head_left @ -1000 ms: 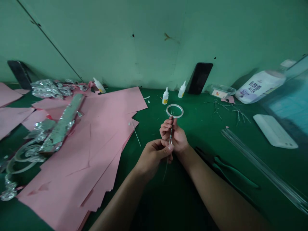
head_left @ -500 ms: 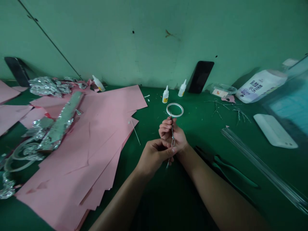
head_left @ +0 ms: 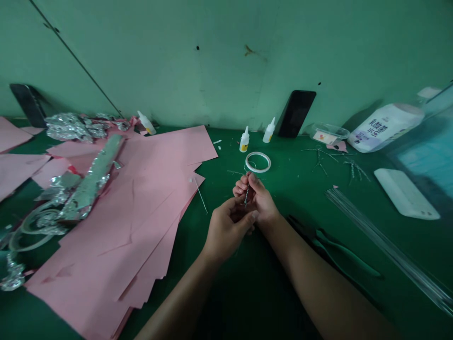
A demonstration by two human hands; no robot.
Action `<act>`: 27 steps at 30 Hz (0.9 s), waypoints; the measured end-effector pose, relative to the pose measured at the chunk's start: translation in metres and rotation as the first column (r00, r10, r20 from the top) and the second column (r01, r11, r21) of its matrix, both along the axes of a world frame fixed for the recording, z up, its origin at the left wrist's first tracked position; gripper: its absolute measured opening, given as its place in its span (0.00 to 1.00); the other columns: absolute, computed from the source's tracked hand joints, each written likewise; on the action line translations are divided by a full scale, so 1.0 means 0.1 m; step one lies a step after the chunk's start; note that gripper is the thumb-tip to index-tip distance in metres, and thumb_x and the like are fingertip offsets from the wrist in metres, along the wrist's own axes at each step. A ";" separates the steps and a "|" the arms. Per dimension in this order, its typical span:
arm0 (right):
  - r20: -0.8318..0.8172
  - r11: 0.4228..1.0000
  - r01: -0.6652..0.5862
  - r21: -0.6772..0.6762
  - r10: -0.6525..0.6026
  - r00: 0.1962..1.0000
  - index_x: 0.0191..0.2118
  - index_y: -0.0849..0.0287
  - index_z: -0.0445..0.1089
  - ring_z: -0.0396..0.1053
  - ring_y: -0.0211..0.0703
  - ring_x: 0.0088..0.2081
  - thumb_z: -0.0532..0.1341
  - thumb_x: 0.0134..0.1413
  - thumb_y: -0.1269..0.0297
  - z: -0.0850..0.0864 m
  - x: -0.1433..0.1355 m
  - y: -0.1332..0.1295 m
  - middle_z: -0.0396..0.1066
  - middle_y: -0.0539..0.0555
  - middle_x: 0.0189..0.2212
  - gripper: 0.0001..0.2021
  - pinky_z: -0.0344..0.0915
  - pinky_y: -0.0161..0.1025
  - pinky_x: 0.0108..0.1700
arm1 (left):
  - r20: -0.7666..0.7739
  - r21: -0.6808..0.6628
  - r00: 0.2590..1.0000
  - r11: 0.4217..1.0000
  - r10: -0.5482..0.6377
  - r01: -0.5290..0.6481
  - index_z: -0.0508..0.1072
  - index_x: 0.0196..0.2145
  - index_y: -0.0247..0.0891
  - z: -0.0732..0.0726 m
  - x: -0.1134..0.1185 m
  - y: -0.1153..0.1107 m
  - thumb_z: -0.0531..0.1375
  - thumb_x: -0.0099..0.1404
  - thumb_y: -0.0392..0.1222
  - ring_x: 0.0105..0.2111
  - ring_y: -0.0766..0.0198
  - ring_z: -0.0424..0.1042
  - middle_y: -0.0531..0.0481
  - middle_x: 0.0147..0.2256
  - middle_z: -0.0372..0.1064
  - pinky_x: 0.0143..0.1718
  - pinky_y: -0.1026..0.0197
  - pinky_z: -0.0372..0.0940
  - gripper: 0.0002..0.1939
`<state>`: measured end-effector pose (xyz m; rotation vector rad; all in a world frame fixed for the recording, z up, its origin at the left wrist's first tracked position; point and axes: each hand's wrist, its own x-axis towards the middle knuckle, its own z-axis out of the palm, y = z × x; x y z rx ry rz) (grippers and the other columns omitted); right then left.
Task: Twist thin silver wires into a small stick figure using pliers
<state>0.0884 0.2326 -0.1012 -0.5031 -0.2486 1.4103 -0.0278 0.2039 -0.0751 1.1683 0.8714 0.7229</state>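
Head view: both hands pinch a short twisted wire piece (head_left: 247,194) above table (head_left: 269,293) centre, right hand (head_left: 260,200) clamped at top, left hand (head_left: 226,229) w/ thumb & fingers closed lower. Twist looks partly done; finished wire figures (head_left: 320,158) lie nr back, straight wires (head_left: 382,245) unused at right.

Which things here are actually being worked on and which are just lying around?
In hand: thin twisted silver wire piece, pinched by left hand and right hand.
Lying about: pink paper sheets, crumpled silver foil, white tape ring, small white glue bottles, green-handled pliers.
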 end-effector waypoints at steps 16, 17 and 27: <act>0.163 1.000 0.011 -0.029 -0.006 0.987 0.34 0.57 0.75 0.68 0.37 0.30 0.65 0.45 0.65 0.02 0.03 -0.05 0.74 0.51 0.32 0.07 0.66 0.39 0.35 | 0.041 -0.103 0.976 0.973 0.212 -0.207 0.77 0.33 0.31 0.02 -0.04 0.07 0.63 0.62 0.47 0.17 0.68 0.69 0.46 0.29 0.76 0.18 0.64 0.66 0.13; 0.169 1.000 0.012 -0.022 -0.008 0.986 0.34 0.56 0.75 0.67 0.37 0.30 0.66 0.45 0.65 0.02 0.02 -0.05 0.73 0.50 0.32 0.08 0.66 0.38 0.35 | 0.059 -0.118 0.974 0.970 0.219 -0.211 0.77 0.34 0.31 0.02 -0.04 0.07 0.63 0.62 0.46 0.18 0.68 0.70 0.45 0.30 0.76 0.18 0.64 0.66 0.13; 0.529 0.988 0.151 0.032 -0.145 0.836 0.43 0.54 0.71 0.66 0.36 0.30 0.71 0.45 0.60 -0.04 -0.06 0.00 0.71 0.50 0.37 0.18 0.63 0.36 0.31 | 0.118 -0.242 0.964 0.949 0.237 -0.204 0.80 0.35 0.29 -0.02 -0.03 0.06 0.67 0.58 0.47 0.19 0.68 0.71 0.43 0.31 0.77 0.19 0.65 0.68 0.15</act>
